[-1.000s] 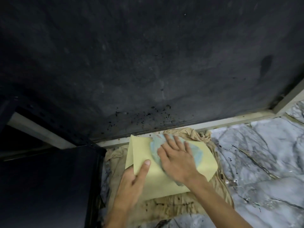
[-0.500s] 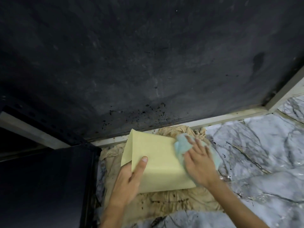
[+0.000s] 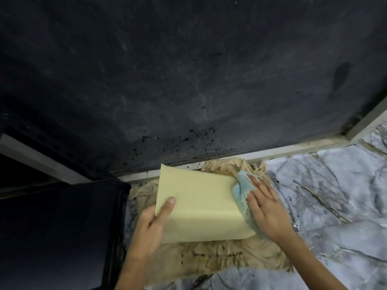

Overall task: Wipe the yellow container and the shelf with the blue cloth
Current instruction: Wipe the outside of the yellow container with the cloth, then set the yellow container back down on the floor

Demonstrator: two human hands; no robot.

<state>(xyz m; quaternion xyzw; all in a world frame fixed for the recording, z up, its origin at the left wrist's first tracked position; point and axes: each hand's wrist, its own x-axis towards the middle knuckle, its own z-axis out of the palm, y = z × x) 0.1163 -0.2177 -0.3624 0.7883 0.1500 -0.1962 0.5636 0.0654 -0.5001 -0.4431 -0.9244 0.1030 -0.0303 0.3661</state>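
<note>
Though clamped at its left edge by the left grip (image 3: 150,225), treat the pale yellow plastic container (image 3: 199,206) atop a crumpled beige rag (image 3: 209,256) as light, stiff, slick under the soft blue cloth (image 3: 240,191) pressed by the flat-fingered right grip (image 3: 266,208)

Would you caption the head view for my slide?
Left hand holds yellow container; right hand presses blue cloth to its side.

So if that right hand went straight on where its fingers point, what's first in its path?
The right hand would likely meet the crumpled tan cloth behind the yellow container, then the dark wall; depth unclear.
</note>
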